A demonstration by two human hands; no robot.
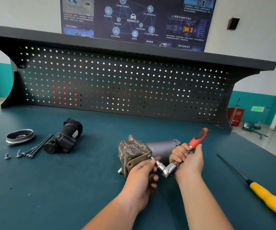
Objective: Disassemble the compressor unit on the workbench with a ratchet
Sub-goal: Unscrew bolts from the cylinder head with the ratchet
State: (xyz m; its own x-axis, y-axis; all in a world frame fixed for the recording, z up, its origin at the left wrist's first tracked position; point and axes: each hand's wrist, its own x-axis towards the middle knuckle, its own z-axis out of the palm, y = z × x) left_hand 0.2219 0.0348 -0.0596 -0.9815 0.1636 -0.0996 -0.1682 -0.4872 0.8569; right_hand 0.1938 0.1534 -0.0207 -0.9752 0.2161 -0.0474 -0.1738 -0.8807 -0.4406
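Compressor unit [143,151] is lying on its side on the surface [84,188], just past centre toward 1 o'clock from the hands: brown cast head at the 9 o'clock end, grey motor can running out toward 3 o'clock

Right hand [187,161] is wrapping shut around the ratchet [182,156] shaft, low down near the head; the red handle is sticking up toward 1 o'clock. Left hand [142,173] is pinching closed on the socket [158,165] and the bit tip, which sits right at the near corner of the cast head. Can't tell if the bit is actually seated in a fastener, fingertips are covering it

Progress, judging from the layout:
- partly stripped already
- black housing [64,136] is sitting apart at 10 o'clock
- round metal cover [20,136] is lying further out at 9 o'clock
- two long bolts [39,146] and a few short screws [12,155] are lying loose between cover and housing

Left to do, as far as I can judge:
- cast head is still joined to the motor can
- at least this near-corner fastener looks to be the one in hand
- can't see how many more are holding the head, far side is hidden

Yellow-handled long screwdriver [265,196] is lying untouched at 4 o'clock, well apart from the unit

Watch point: unit isn't clamped, nothing but the left-hand fingers near it, so it's likely rolling once torque goes on
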